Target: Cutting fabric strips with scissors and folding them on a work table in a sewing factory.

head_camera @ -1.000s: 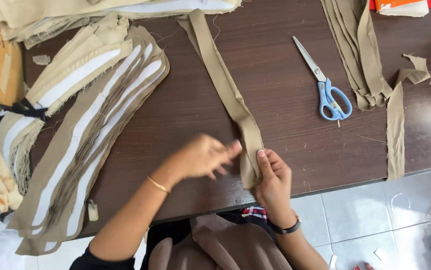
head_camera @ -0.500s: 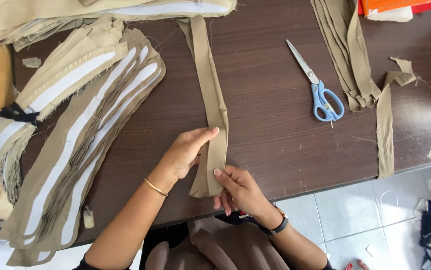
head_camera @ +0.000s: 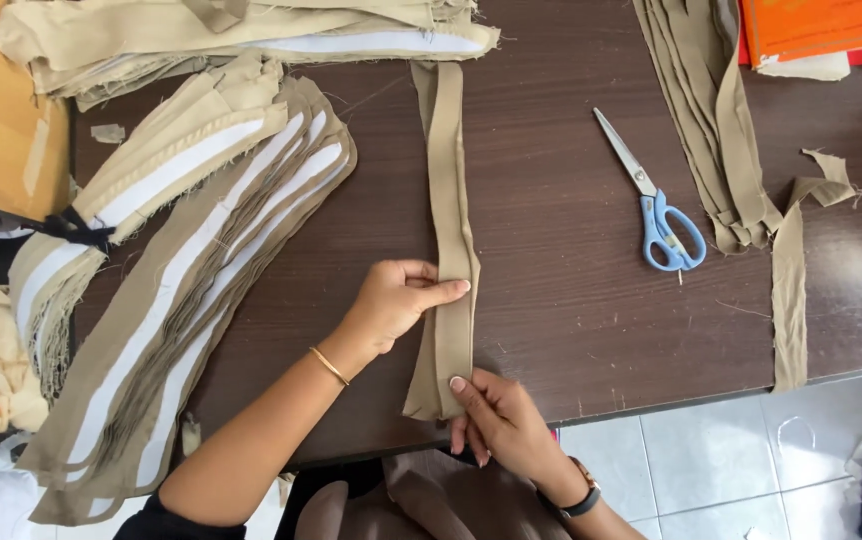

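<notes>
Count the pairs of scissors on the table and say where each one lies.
1. The blue-handled scissors lie shut on the dark table, right of the khaki strip that both hands hold, and left of the strip stack. Fabric piles could hide others.

Bare table (head_camera: 561,330): open stretch between the folded khaki strip (head_camera: 448,200) and the blue-handled scissors (head_camera: 656,205), passable from the near edge up to the far fabric pile (head_camera: 251,40). 
Left of the strip: narrow bare wedge, closed off by the fanned stack of khaki-and-white pieces (head_camera: 181,290). 
Right side: scissors lie diagonally; just beyond them a bundle of long khaki strips (head_camera: 721,130), and a loose strip (head_camera: 789,290) hanging to the table edge. 
Near edge: left hand (head_camera: 401,300) and right hand (head_camera: 501,420) occupy the strip's lower end.
</notes>
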